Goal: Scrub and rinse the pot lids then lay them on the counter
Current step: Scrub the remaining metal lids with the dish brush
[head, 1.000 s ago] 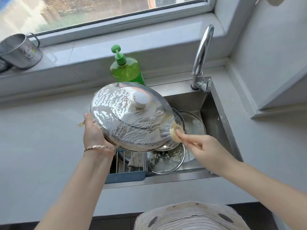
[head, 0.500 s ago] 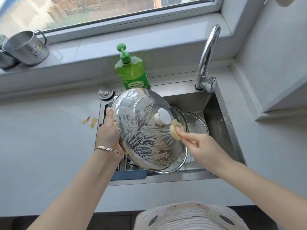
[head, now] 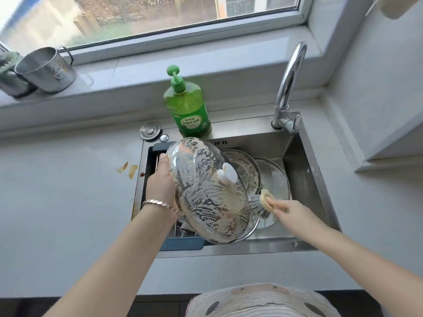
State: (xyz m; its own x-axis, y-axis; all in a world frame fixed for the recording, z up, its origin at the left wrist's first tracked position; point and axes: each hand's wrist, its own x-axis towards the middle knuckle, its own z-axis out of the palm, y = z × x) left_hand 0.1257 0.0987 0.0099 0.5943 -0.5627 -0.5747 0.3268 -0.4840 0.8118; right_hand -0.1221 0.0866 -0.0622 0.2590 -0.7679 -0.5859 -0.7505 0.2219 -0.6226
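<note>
Head view: grey counter point(head: 57, 202) flanks steel sink point(head: 302, 170).

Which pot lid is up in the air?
The big soapy lid with the white knob, gripped by the left hand. The other lids lie in the sink.

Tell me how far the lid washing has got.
Done: no lid on the counter yet. In hand: the left hand holds the soapy glass lid, the right hand works a brush at its edge. Left: rinsing it, and the lids in the sink.
</note>
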